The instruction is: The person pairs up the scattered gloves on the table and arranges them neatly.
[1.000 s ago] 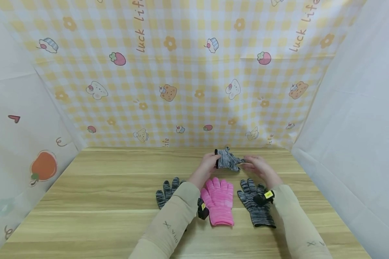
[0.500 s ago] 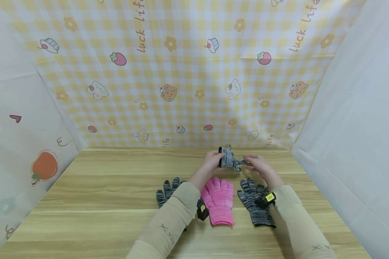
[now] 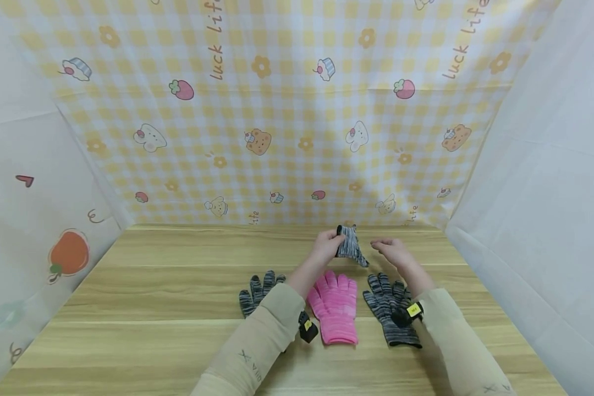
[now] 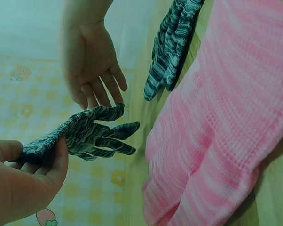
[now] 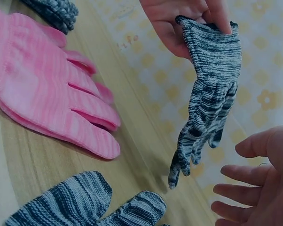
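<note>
Grey glove [image 5: 209, 94], cuff [image 5: 214, 49] in LH [image 3: 324, 246], RH [image 3: 393, 251] nr

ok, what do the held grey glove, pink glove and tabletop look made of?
Held grey glove: matte, stretchy-looking knit; stitch rows show, cotton or synthetic unclear.
Pink glove: matte knit too, going by its visible stitches; fibre unclear.
Tabletop: wood-look, smooth; has grain streaks, but could be solid wood or printed laminate.
</note>
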`<state>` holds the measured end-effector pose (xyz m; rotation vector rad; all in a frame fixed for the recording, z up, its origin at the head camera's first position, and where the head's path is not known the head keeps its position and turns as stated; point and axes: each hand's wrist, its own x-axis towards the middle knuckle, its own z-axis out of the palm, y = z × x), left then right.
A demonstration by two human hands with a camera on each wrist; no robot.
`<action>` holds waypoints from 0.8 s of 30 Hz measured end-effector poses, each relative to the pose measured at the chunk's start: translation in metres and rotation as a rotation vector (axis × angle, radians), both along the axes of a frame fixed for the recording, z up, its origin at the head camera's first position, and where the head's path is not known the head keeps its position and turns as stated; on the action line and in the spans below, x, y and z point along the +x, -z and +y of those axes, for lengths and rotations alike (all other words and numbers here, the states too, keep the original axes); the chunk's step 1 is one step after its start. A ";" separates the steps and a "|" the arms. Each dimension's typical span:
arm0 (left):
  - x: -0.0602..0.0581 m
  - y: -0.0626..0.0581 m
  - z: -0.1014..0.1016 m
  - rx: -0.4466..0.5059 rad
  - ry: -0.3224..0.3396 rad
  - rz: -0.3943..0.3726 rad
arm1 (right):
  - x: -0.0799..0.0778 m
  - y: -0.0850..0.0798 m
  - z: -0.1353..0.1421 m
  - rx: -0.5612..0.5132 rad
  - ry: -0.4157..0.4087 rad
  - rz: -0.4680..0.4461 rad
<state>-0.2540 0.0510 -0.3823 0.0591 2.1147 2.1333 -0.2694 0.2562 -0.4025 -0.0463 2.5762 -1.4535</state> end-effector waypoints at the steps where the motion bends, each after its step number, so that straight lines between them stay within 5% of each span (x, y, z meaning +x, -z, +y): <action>1: 0.001 0.000 0.000 -0.004 -0.003 0.006 | 0.001 0.000 0.000 -0.011 0.012 -0.003; 24: 0.031 -0.007 0.013 -0.184 0.067 0.338 | 0.034 -0.016 -0.011 -0.461 -0.027 -0.090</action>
